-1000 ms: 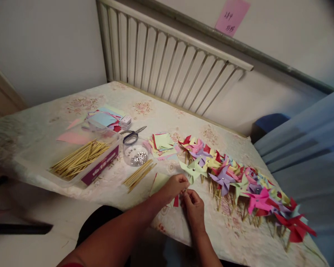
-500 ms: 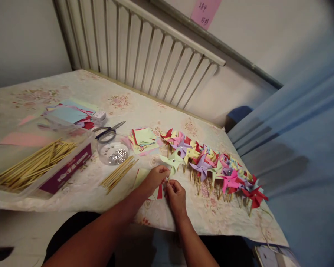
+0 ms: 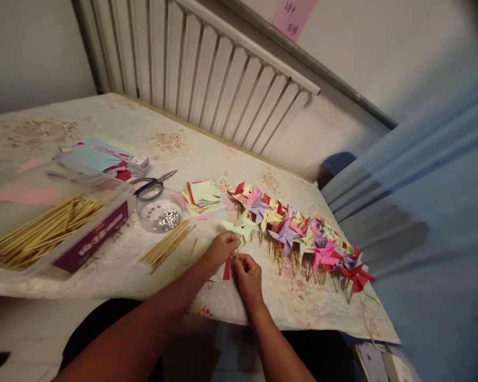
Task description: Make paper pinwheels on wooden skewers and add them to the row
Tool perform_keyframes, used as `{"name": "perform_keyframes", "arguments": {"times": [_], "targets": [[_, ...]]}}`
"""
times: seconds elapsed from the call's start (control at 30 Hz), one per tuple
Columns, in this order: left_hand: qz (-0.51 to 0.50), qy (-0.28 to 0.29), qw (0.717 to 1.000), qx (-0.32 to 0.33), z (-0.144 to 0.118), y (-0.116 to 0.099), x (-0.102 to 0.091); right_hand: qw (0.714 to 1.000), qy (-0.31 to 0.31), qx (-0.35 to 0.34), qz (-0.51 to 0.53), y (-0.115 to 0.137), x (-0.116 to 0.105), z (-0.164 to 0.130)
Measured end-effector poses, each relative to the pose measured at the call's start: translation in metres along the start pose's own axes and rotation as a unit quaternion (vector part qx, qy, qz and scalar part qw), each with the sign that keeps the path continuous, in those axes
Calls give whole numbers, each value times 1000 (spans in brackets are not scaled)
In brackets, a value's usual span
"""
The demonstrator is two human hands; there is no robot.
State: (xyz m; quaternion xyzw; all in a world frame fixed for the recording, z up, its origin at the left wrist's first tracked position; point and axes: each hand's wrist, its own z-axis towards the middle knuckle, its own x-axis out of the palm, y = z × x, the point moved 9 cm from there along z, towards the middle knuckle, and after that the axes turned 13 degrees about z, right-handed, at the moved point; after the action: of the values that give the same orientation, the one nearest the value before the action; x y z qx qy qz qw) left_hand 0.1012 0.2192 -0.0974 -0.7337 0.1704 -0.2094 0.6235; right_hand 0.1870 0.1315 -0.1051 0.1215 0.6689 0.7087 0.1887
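A pale green paper pinwheel with a shiny pin at its centre faces up just beyond my fingertips. My left hand pinches it close beneath the lower blade. Just below, my right hand is closed with thumb and forefinger together on its thin stick, most of which the fingers hide. Under my left wrist lie paper pieces, red and pale. To the right, many finished pinwheels in pink, purple, yellow and red lie in a crowded row, sticks toward me.
Left of my hands are loose wooden sticks, a round clear dish of metal pins, scissors and a clear plastic box of sticks. Paper squares are stacked behind. A blue curtain hangs on the right.
The view has shifted slightly, so everything sits a little further left. Both hands keep their pinch on the green pinwheel, which has barely moved relative to them.
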Motion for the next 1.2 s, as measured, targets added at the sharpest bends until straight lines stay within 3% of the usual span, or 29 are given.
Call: {"name": "perform_keyframes", "arguments": {"times": [0.93,1.2], "targets": [[60,-7,998,-2,2,6,-1,1000,-12,1,-4,8,0,-1],[34,-6,999,-16,4,10,-1,1000,-13,6,2,9,1,-2]]}}
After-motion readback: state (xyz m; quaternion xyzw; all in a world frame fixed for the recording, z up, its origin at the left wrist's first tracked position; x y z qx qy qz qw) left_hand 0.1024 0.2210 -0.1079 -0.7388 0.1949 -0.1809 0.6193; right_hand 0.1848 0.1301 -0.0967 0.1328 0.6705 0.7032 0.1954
